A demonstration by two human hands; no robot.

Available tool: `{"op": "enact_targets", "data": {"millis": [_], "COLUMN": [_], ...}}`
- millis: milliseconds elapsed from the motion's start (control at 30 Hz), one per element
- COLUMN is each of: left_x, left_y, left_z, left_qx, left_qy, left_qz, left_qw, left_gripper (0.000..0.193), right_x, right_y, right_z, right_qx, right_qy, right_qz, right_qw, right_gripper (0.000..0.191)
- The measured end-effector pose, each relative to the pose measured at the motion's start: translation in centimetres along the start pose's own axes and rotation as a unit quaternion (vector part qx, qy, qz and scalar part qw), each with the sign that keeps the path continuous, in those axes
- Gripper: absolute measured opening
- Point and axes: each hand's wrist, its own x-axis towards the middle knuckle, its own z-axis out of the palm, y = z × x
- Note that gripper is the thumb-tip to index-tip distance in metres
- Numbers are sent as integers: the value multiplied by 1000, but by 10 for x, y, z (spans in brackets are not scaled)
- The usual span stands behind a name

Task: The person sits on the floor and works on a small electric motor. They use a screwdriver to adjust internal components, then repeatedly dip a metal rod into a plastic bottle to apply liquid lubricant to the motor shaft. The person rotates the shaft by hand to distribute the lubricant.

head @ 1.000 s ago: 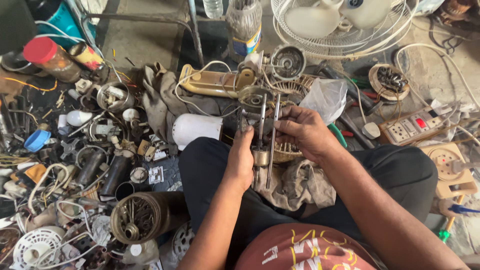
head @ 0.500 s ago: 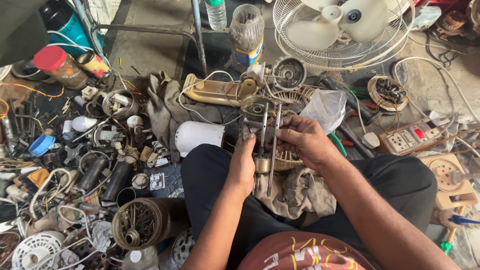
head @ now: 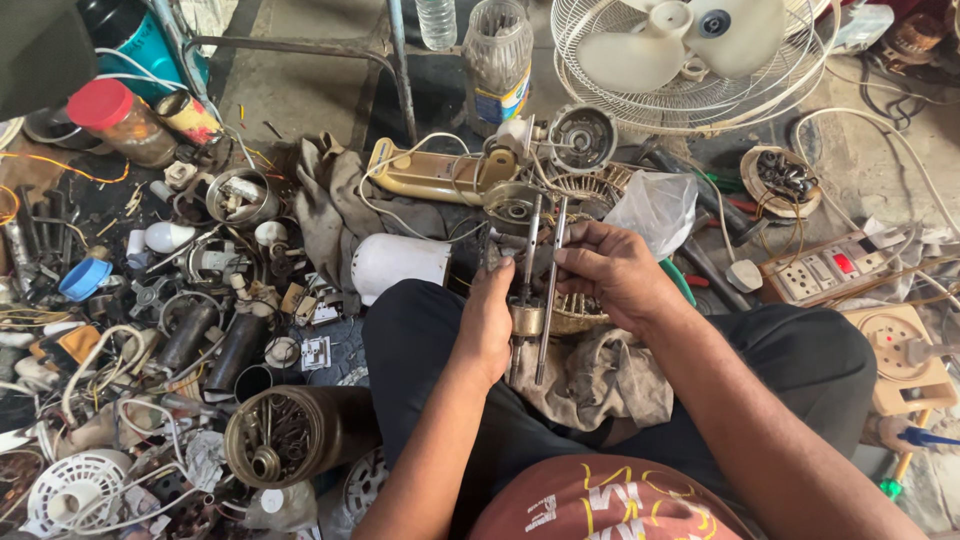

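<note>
I sit on the floor with my knees apart, both hands over my lap. My left hand (head: 489, 318) grips a steel shaft with a brass bushing (head: 526, 318) low on it, held upright. My right hand (head: 612, 272) pinches a second thin steel rod (head: 548, 300) right beside the first; the two rods run nearly parallel. A grimy grey rag (head: 600, 378) lies on my lap under them. Just beyond my fingers sit a fan motor housing (head: 512, 205) and a copper-wound stator (head: 570, 312), partly hidden by my hands.
A white table fan (head: 690, 60) stands at the far right. A cream fan base (head: 430, 175), a white cap (head: 400, 262), a plastic bag (head: 655, 208), a power strip (head: 830, 268) and a round socket board (head: 895, 350) surround me. Scrap motor parts, wires and jars (head: 125, 120) crowd the left.
My hands and the two rods stay in almost the same place. The view has tilted slightly, showing more of the fan at the top.
</note>
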Motion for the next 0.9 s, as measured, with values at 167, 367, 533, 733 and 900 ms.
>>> {"op": "enact_targets", "data": {"millis": [167,367,533,733,900], "left_x": [0,1,6,6,5], "left_y": [2,1,-5,-5,-2], "left_z": [1,-1,-6,-8,-5], "left_qx": [-5,-17,-8,-44,-41], "left_qy": [4,17,28,2,18], "left_qz": [-9,-30,-26,-35,-58], "left_qw": [1000,999,999,998,997], "left_gripper": [42,40,39,38,41], "right_x": [-1,-3,-3,-2,-3], "right_y": [-1,-1,1,2,0], "right_z": [1,2,2,2,3], "right_qx": [1,-2,0,-2,12], "right_qy": [-8,-5,-9,-8,-15], "right_qz": [1,3,3,2,1], "right_qw": [1000,1000,1000,1000,1000], "right_gripper": [16,20,23,21,22]}}
